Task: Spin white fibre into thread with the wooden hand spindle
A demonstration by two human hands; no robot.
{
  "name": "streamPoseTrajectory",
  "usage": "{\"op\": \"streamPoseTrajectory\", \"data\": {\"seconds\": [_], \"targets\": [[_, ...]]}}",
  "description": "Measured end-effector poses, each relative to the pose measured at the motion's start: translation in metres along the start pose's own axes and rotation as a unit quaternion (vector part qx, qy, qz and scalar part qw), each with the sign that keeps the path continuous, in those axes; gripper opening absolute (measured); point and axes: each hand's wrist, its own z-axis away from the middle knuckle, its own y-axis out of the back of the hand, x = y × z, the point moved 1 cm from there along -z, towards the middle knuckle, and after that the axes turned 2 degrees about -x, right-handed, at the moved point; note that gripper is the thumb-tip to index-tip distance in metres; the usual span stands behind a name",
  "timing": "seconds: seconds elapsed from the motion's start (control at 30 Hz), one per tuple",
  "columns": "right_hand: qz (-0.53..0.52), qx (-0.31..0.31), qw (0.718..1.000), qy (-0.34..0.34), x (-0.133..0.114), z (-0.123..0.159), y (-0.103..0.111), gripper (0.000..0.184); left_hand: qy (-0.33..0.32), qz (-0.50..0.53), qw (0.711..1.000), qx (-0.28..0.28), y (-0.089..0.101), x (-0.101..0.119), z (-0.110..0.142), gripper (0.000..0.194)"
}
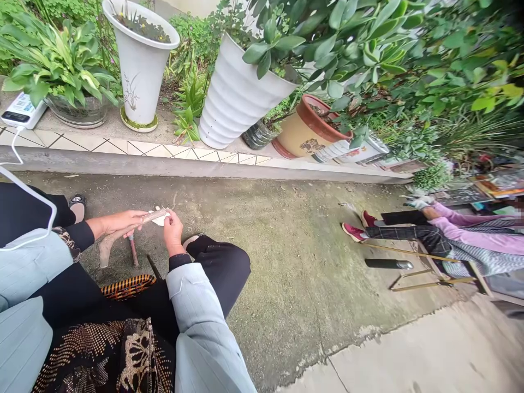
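Observation:
My left hand [120,222] is wrapped round a long, pale brown, stick-like piece [107,246] that slants from my fingers down toward the concrete ground. My right hand [173,232] is closed at the upper end of that piece, pinching a small white scrap [161,219] against it. Both hands are held above my knees, which are in black trousers. A thin reddish stick [134,250] stands on the ground just under the hands.
A tiled ledge [123,146] ahead carries white tall planters [141,65], a brown pot [305,128] and leafy plants. A white power bank [20,111] with a cable lies at its left end. Another person [450,232] sits at the right by a dark cylinder [388,264].

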Motion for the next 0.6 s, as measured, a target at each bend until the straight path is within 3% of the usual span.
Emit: {"op": "streamPoseTrajectory", "data": {"seconds": [0.3, 0.6], "targets": [[0.086, 0.009, 0.992, 0.09, -0.004, 0.003, 0.005, 0.04, -0.014, 0.037, 0.999, -0.015, 0.0, -0.003, -0.001, 0.071], [-0.023, -0.077, 0.995, 0.058, 0.007, 0.0, -0.001, 0.047, -0.006, 0.106, 0.994, -0.038, 0.006, -0.007, 0.0, 0.067]]}}
